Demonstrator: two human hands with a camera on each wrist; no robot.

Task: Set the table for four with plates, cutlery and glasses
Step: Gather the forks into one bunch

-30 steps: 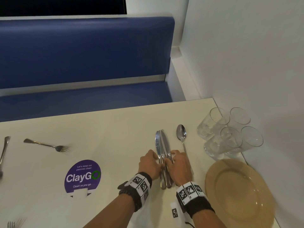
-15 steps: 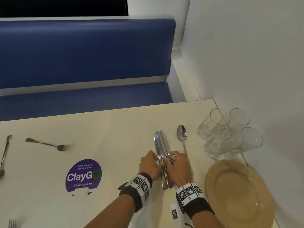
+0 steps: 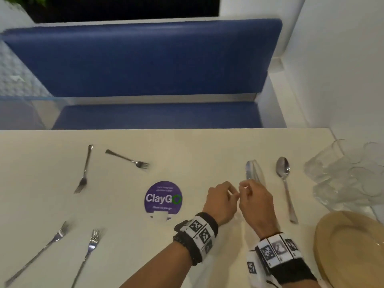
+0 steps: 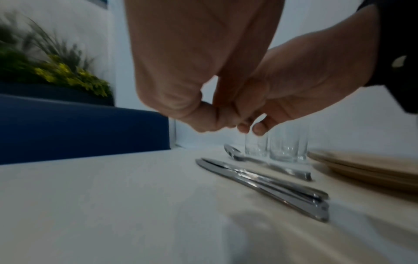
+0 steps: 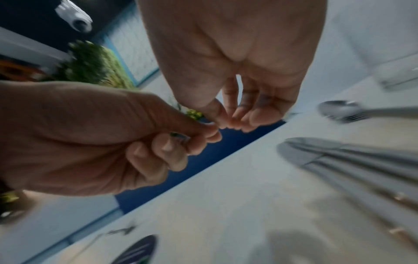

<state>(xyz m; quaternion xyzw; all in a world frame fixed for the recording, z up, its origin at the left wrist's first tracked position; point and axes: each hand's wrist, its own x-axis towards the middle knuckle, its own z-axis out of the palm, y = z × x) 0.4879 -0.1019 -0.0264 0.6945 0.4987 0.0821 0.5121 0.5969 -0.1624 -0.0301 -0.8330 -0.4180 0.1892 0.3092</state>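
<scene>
Several stacked knives point(image 3: 252, 172) lie on the cream table point(image 3: 187, 148), handles hidden under my right hand in the head view. The left wrist view shows the knives point(image 4: 260, 182) lying free, with nothing touching them. Both hands hover just above them, fingertips nearly meeting. My left hand point(image 3: 228, 193) has its fingers curled in and holds nothing. My right hand point(image 3: 247, 189) is also curled, thumb against fingertips, empty. A spoon point(image 3: 283, 171) lies to the right of the knives. Clear glasses point(image 3: 342, 177) are clustered by the wall, and tan stacked plates point(image 3: 349, 246) sit at the near right.
Several forks are scattered on the left half, two at the far side point(image 3: 84, 171) point(image 3: 128, 160) and two near me point(image 3: 58, 235) point(image 3: 92, 244). A purple ClayGo sticker point(image 3: 163, 197) marks the table's middle. A blue bench point(image 3: 155, 65) runs behind the table and a white wall point(image 3: 342, 80) closes the right side.
Both hands have let go of the knife handles and risen off the table. The knives stay where they lay. My view has swung left, which brings more forks into sight.
</scene>
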